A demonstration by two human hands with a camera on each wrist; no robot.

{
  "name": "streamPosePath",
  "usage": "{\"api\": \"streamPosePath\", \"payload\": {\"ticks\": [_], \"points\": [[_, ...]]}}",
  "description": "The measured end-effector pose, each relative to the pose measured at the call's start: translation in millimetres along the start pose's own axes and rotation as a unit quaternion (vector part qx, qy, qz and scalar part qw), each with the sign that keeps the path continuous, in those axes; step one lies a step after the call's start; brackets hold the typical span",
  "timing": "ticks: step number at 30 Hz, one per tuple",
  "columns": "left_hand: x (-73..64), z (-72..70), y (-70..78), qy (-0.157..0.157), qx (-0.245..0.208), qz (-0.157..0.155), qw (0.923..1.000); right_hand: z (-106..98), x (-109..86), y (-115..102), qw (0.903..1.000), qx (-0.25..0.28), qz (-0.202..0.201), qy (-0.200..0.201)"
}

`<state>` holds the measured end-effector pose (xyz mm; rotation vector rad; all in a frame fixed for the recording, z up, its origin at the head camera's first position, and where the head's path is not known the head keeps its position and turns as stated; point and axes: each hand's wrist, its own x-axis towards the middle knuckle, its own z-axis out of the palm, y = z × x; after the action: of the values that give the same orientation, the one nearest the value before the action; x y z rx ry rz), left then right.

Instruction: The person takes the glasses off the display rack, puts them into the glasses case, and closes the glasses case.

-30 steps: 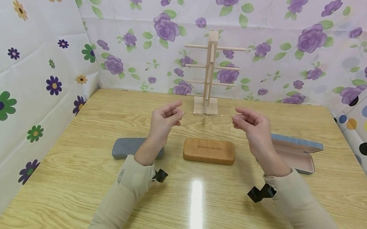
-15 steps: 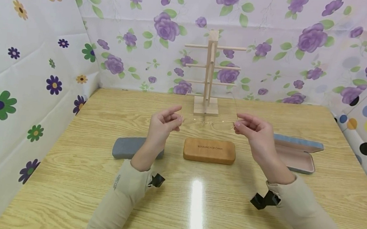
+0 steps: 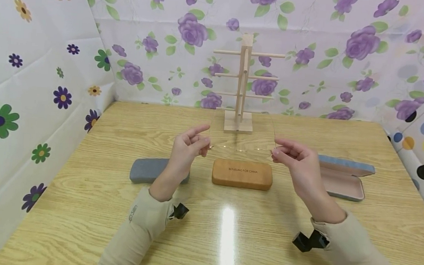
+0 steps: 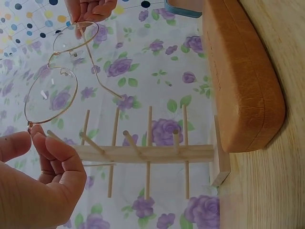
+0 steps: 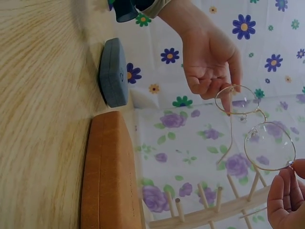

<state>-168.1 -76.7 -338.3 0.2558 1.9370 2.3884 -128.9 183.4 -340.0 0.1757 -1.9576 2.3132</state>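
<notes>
Thin gold-rimmed eyeglasses (image 4: 51, 95) with round clear lenses are held in the air between both hands. My left hand (image 3: 186, 153) pinches one end of the frame at the hinge, and my right hand (image 3: 299, 167) pinches the other. The temples are unfolded and point away toward a wooden peg stand (image 3: 243, 84). In the head view the glasses front spans just above a closed tan-brown glasses case (image 3: 242, 179) with dark lettering. The right wrist view shows both round lenses (image 5: 269, 146) and the left hand's fingers at the far hinge.
A closed grey-blue glasses case (image 3: 148, 170) lies left, partly behind the left forearm. To the right, a blue case (image 3: 343, 185) stands open with its pale lining showing. The stand's bare pegs stick out on several levels before the flowered backdrop (image 3: 149, 26). All sit on a wood-grain table (image 3: 88, 206).
Both hands have brought the eyeglasses lower and nearer to me, away from the peg stand and toward the brown case. The right hand has also drifted slightly right. The cases stay put.
</notes>
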Motion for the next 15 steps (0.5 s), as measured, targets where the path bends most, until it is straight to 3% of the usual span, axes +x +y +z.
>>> {"api": "streamPosePath", "payload": {"ticks": [8,15], "points": [[-0.4,0.4,-3.1,-0.008,0.063,0.000,0.9980,-2,-8.0,1,0.9998,-0.017,0.006,-0.004],[-1.3,0.8,-5.9,-0.020,0.083,0.001,0.9964,-3,-11.5,4,0.9997,-0.023,0.002,-0.007]]}}
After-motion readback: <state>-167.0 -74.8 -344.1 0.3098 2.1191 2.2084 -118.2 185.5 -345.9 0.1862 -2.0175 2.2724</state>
